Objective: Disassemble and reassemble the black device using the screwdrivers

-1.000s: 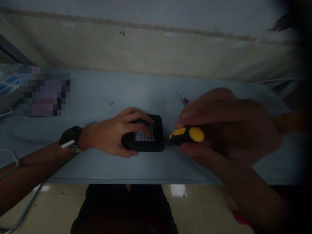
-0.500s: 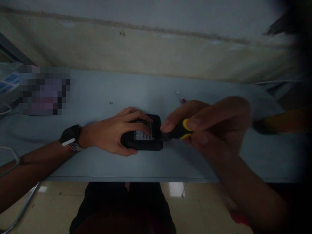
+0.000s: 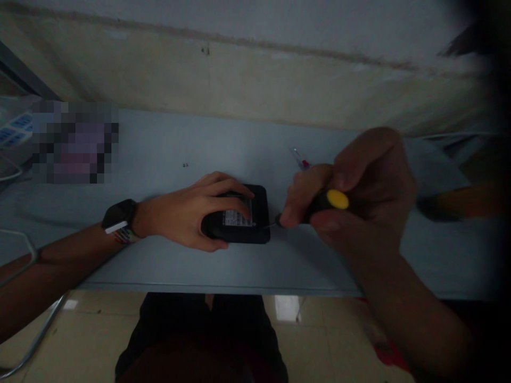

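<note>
A small black device (image 3: 255, 231) with a white label lies flat near the front of the pale table (image 3: 167, 154). My left hand (image 3: 191, 213) rests over it, fingers curled around its top and left side, holding it down. My right hand (image 3: 359, 197) is closed round a black and yellow screwdriver (image 3: 333, 201). The thin metal tip of the screwdriver touches the device's right edge. A dark watch sits on my left wrist.
A small red-tipped object (image 3: 301, 159) lies on the table behind my right hand. Two tiny dark specks, perhaps screws (image 3: 185, 165), lie farther back. A blurred-out item (image 3: 74, 141) sits at the table's far left. Tiled floor shows below the table's front edge.
My right hand has turned and lifted slightly, drawing the screwdriver handle to the right so the tip meets the device's right edge. My left hand stays on the device.
</note>
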Tool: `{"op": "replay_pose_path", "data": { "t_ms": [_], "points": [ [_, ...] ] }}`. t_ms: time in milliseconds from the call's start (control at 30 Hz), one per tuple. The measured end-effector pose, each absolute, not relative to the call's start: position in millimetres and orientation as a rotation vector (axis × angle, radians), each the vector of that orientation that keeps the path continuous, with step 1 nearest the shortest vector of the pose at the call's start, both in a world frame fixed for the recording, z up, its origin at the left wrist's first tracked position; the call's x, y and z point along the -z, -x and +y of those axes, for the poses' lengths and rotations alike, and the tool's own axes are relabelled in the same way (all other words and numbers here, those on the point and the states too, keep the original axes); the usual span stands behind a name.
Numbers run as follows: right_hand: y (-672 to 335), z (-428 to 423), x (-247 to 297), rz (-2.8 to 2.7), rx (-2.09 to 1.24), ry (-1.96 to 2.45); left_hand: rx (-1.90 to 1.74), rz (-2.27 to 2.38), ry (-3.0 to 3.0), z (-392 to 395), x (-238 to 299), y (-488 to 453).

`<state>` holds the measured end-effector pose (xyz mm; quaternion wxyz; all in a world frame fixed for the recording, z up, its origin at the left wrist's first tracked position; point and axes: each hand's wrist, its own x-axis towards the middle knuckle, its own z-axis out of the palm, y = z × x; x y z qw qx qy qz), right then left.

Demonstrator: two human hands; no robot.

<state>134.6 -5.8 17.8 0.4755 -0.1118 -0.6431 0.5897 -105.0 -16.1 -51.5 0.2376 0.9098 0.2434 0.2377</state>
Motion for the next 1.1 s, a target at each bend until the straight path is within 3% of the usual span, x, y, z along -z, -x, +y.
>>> {"op": "replay_pose_path", "data": {
  "t_ms": [300,400,500,600,633,700,833,1100],
  "points": [
    [-162,15,8,-1.681,-1.241,0.070,-0.645,0.673,-2.498,-15,53,105],
    [-166,12,7,-1.743,-1.200,0.331,-0.654,0.660,-2.501,-15,53,106],
    [-166,10,7,-1.751,-1.174,0.141,-0.670,0.653,-2.497,-16,53,106],
    [-166,12,7,-1.768,-1.168,0.307,-0.666,0.661,-2.492,-16,53,106],
    [-166,12,6,-1.740,-1.150,0.139,-0.659,0.664,-2.493,-17,53,106],
    [-166,11,2,-1.747,-1.189,-0.001,-0.644,0.667,-2.501,-17,53,106],
    [-167,3,-8,-1.747,-1.360,0.281,-0.634,0.675,-2.511,-16,52,105],
    [-167,-1,2,-1.616,-1.534,0.343,-0.646,0.680,-2.497,-16,52,105]
  ]
}}
